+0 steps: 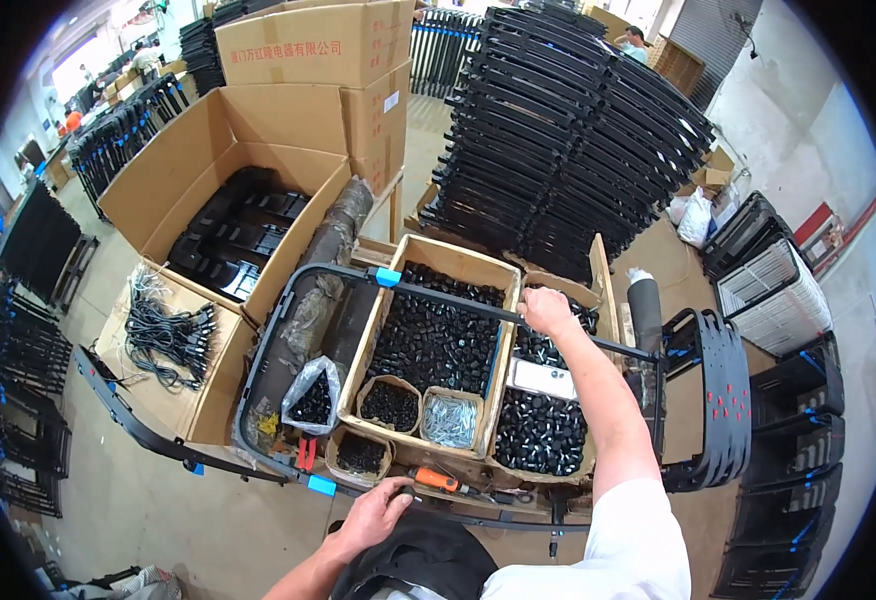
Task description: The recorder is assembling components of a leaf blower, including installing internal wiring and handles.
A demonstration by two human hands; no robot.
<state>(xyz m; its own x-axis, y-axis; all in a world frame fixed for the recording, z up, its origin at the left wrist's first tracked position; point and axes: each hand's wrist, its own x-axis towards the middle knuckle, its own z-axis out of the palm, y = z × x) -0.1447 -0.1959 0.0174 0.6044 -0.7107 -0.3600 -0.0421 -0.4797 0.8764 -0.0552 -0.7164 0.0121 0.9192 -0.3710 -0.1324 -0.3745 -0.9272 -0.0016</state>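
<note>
A black tubular frame (448,296) with rounded corners and blue tape lies across wooden bins. My right hand (550,311) reaches over to its far bar, fingers closed around it. My left hand (374,514) is at the near bar, thumb and fingers pinched on a small dark part whose kind I cannot make out. Just beyond that hand lies an orange power screwdriver (434,479). Inside the frame, a wooden bin (507,345) holds small black parts, with a tub of silver screws (450,421) and a tub of tiny black pieces (390,405).
Black-headed bolts (540,436) and a white box (543,378) sit at right. Left are a plastic bag (310,397), red-handled pliers (306,452), black cables (170,335) and an open carton (288,160). Stacked black frames (558,140) stand behind; curved black frames (710,400) hang right.
</note>
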